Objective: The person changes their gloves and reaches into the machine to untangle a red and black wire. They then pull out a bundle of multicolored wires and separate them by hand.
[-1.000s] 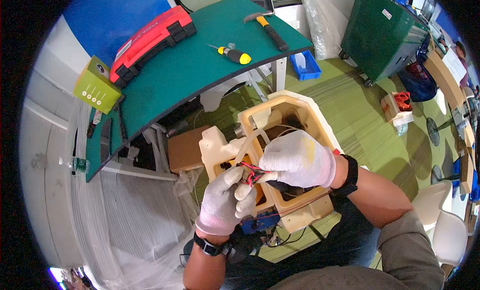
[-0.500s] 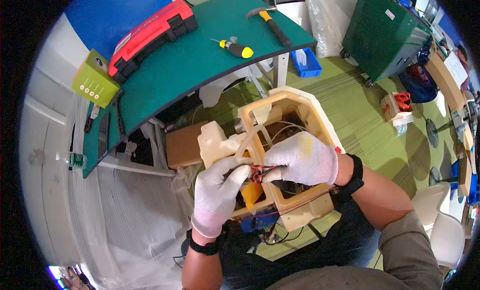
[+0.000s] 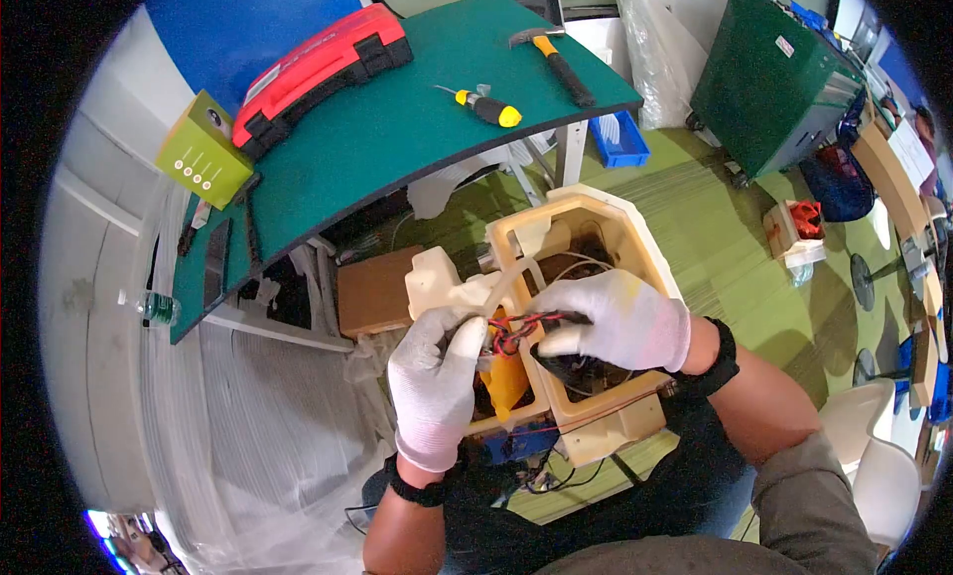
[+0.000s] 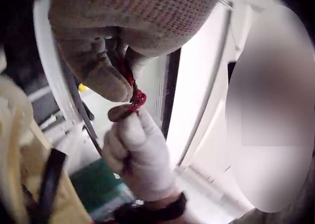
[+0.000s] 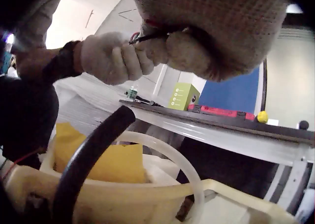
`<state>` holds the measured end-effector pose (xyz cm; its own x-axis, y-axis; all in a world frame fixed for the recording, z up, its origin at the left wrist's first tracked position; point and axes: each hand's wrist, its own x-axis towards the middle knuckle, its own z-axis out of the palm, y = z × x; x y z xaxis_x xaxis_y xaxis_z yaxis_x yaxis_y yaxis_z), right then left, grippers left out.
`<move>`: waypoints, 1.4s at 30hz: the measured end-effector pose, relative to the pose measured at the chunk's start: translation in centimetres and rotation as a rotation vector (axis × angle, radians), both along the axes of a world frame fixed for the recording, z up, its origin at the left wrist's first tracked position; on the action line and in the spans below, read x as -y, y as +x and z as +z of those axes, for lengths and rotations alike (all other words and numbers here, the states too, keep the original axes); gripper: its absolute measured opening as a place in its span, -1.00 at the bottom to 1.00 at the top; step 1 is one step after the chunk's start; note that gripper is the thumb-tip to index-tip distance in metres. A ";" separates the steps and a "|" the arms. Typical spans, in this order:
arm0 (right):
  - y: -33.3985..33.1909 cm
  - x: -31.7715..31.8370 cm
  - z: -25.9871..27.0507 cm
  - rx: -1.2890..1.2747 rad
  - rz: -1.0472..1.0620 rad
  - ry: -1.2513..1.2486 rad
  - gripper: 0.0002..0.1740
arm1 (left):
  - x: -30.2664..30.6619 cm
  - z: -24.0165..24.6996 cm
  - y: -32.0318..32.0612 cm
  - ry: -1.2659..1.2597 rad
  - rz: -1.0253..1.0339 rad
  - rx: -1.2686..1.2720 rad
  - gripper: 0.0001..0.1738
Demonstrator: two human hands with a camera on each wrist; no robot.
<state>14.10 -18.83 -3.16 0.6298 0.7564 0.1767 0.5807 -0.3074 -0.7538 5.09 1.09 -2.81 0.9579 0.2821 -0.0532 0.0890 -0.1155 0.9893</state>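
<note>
Red and black twisted wires (image 3: 508, 335) run between my two gloved hands, above a cream plastic housing (image 3: 645, 245). My left hand (image 3: 432, 381) pinches one end of the wires between thumb and fingers. On the other side, my right hand (image 3: 625, 322) pinches the black-covered stretch. In the left wrist view a red knotted part of the wires (image 4: 138, 100) shows between both sets of fingertips. A yellow piece (image 3: 504, 384) lies inside the housing under the hands. A pale hose (image 3: 506, 282) curves up behind the wires.
A green-topped table (image 3: 377, 128) holds a red toolbox (image 3: 323, 73), a screwdriver (image 3: 488, 108), a hammer (image 3: 558, 64) and a green box (image 3: 205, 150). Beneath it sits a brown carton (image 3: 375, 292). A blue tray (image 3: 620, 140) and a green cabinet (image 3: 764, 88) stand on the floor beyond.
My hands have drawn slightly apart, showing more of the wires between them. My left hand turned more upright, uncovering the yellow piece, and the right fingers shifted along the wires.
</note>
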 end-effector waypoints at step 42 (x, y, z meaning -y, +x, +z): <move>-1.9 -2.1 -0.9 0.083 -0.138 0.264 -0.87 | 0.9 -0.3 -0.2 -0.184 -0.166 -0.082 -0.65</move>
